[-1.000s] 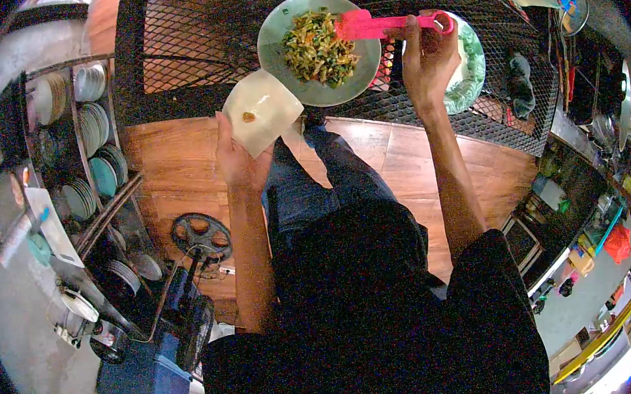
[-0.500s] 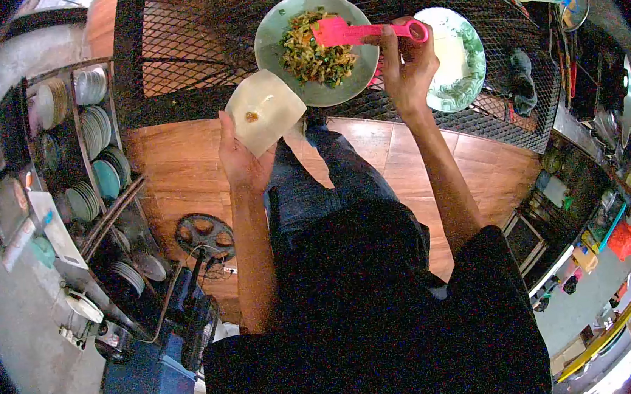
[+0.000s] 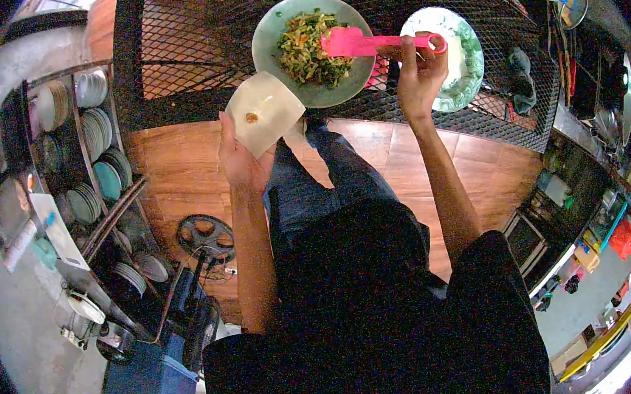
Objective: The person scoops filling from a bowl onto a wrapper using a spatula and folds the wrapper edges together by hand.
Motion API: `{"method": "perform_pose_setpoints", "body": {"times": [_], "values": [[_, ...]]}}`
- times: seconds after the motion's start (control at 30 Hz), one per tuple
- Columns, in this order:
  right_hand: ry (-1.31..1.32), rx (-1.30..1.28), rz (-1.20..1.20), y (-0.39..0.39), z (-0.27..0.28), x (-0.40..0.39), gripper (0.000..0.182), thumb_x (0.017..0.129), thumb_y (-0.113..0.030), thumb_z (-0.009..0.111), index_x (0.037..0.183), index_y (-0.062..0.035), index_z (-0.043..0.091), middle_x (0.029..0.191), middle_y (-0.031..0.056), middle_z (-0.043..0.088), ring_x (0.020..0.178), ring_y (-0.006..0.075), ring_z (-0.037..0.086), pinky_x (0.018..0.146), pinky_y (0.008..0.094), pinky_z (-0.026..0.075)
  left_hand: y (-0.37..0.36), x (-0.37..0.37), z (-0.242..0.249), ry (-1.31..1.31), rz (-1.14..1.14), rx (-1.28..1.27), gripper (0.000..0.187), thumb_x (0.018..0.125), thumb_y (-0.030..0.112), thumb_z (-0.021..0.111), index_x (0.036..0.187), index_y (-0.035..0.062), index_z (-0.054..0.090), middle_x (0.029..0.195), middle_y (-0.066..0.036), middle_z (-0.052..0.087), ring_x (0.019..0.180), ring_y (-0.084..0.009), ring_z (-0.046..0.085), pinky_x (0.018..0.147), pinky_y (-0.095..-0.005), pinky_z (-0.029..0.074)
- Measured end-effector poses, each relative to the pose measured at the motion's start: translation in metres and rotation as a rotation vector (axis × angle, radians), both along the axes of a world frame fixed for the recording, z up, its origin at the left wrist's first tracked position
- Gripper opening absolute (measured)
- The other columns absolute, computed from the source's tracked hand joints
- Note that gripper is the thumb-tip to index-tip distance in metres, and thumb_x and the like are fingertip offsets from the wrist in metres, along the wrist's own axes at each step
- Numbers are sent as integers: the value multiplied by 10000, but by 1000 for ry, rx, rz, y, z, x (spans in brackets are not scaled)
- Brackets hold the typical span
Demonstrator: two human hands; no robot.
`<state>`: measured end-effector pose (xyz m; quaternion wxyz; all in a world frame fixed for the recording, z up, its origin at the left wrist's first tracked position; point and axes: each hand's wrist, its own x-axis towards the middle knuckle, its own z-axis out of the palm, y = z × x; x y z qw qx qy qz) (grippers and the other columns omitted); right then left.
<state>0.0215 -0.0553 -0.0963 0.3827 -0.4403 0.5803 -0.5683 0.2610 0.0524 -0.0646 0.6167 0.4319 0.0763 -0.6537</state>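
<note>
My left hand [image 3: 245,162] holds up a pale, squarish wrapper sheet [image 3: 271,110] from below; a small brown dab lies on it. In my right hand [image 3: 420,84] is a pink plastic spoon [image 3: 350,44], gripped near the ring end of its handle. The spoon's head rests over a chopped vegetable filling [image 3: 309,53] in a pale green bowl [image 3: 268,19]. Just behind my right hand stands a green-patterned plate [image 3: 473,60] with pale flat sheets [image 3: 456,62] on it, partly hidden by the hand.
Bowl and plate stand on a black mesh table [image 3: 193,26]. A dark cloth-like item [image 3: 521,78] lies at its right. On the left is a rack [image 3: 115,209] of stacked plates [image 3: 96,131]. A pedal-like wheel [image 3: 205,238] and a blue box [image 3: 151,387] are on the floor.
My right hand has moved slightly right and down with the spoon, whose head has shifted toward the right of the filling. My left hand and the wrapper have hardly moved.
</note>
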Motion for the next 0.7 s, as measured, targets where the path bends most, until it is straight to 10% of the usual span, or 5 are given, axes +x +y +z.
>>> {"method": "perform_pose_setpoints", "body": {"times": [0.7], "values": [[54,57,-29,7,-4,10,240,883,-125,601,1034,0,461,821,123,618,705,149,602,613,271,488,-1,-5,1,-20,3,-43,545,952,448,366,1299,28,403,1291,-150,477,1193,-320,464,1014,-476,372]]}}
